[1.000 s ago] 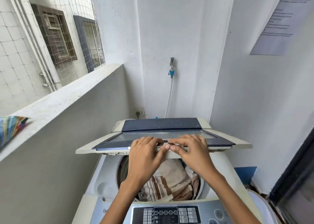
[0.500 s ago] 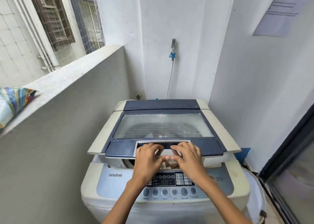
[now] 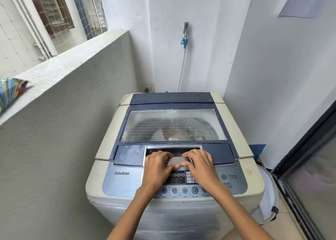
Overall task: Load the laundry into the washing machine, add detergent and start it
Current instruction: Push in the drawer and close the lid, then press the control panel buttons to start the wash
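At the front edge of the lid (image 3: 145,128), fingers (image 3: 162,154) of left hand (image 3: 157,168) and right hand (image 3: 199,167) curl over the handle (image 3: 175,161), thumbs beneath. Lid lies flat, closed on washer (image 3: 181,218); laundry (image 3: 180,130) shows dimly through the glass.

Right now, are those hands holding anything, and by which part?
Yes. The left hand and right hand both grip the washing machine lid by the silver handle at its front edge, fingers curled over it.
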`<control>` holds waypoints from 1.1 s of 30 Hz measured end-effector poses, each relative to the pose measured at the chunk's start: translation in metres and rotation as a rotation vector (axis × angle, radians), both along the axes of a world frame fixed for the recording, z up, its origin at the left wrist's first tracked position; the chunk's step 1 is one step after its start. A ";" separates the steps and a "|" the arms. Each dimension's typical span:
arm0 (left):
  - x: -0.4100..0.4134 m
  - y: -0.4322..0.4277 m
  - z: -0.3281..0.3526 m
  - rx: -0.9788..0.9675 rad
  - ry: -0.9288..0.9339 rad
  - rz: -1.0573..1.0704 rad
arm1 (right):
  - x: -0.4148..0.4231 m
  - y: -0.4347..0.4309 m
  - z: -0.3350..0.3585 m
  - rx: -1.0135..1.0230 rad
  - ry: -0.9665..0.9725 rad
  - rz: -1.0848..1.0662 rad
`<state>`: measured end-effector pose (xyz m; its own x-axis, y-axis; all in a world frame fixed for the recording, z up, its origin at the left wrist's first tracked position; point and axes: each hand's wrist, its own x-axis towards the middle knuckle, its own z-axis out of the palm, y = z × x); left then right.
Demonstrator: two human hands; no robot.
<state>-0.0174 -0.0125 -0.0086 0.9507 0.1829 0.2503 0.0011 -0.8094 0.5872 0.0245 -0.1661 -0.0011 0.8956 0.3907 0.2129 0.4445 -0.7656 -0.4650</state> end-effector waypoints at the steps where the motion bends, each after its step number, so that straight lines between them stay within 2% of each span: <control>1: 0.000 0.000 -0.001 -0.005 0.002 0.000 | 0.000 0.000 -0.001 -0.002 -0.003 0.008; 21: -0.001 0.003 -0.015 0.012 -0.029 -0.022 | 0.003 0.000 -0.013 0.077 0.006 -0.029; 33: 0.001 0.003 -0.016 -0.006 -0.004 -0.003 | 0.009 0.003 -0.004 0.108 0.162 -0.101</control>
<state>-0.0160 -0.0093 -0.0242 0.9504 0.1815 0.2527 -0.0034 -0.8061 0.5917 0.0335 -0.1634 -0.0053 0.9549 0.2800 0.0991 0.2812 -0.7444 -0.6056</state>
